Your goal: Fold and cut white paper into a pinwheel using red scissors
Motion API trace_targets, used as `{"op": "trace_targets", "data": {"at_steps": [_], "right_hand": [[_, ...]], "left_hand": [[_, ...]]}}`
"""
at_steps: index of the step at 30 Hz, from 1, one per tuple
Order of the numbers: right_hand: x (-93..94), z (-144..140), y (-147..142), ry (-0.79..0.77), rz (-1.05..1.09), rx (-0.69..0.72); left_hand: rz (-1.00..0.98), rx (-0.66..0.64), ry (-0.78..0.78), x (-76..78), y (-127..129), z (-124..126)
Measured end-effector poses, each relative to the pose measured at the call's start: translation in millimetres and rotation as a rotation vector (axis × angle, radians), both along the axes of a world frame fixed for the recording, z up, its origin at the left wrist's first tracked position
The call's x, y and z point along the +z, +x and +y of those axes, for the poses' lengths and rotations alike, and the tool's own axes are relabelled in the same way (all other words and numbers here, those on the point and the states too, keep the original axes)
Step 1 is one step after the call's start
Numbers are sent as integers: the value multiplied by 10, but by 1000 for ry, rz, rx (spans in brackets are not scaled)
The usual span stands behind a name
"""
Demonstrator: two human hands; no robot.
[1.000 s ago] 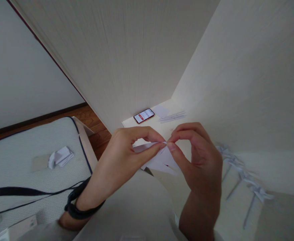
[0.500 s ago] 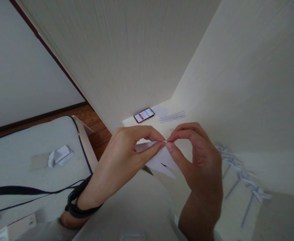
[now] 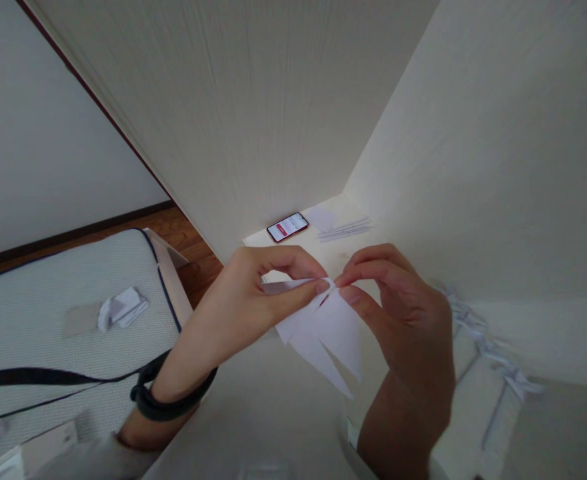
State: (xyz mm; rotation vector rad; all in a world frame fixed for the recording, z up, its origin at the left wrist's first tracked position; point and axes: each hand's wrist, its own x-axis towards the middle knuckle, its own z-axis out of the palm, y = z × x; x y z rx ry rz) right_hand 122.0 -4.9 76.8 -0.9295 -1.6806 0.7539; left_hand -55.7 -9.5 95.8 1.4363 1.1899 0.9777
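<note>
Between my hands hangs a piece of white paper (image 3: 341, 327) with slits cut into it, its pointed flaps spreading downward. My left hand (image 3: 268, 283) pinches its upper edge between thumb and fingers, and a dark band circles that wrist. The thumb and fingertips of my right hand (image 3: 393, 300) close on the paper's top right corner, close to the left fingertips. A small red mark shows through a slit near the pinch. Part of the paper is hidden behind my left hand.
Beyond my hands, a phone (image 3: 287, 227) lies on the white surface beside a paper sheet (image 3: 320, 219) and thin white sticks (image 3: 344, 230). Several paper pinwheel-like shapes on sticks (image 3: 511, 377) lie at right. Folded paper (image 3: 125, 308) rests on the mattress (image 3: 33, 280) at left.
The paper has turned between my fingers, so more of its slit flaps now show, hanging lower. My right hand has shifted slightly right, away from the left fingertips.
</note>
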Motion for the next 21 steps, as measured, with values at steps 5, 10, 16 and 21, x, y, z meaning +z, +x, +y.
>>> {"op": "trace_targets", "data": {"at_steps": [5, 10, 16, 21], "right_hand": [[-8, 19, -10, 100, 11, 5], [-22, 87, 34, 216, -1, 49], [-1, 163, 118, 367, -87, 86], [18, 173, 134, 475, -157, 93]], "left_hand": [[-104, -71, -43, -9, -9, 27], [-156, -167, -99, 27, -28, 52], [-193, -304, -166, 30, -62, 99], [-226, -401, -230, 25, -58, 104]]}}
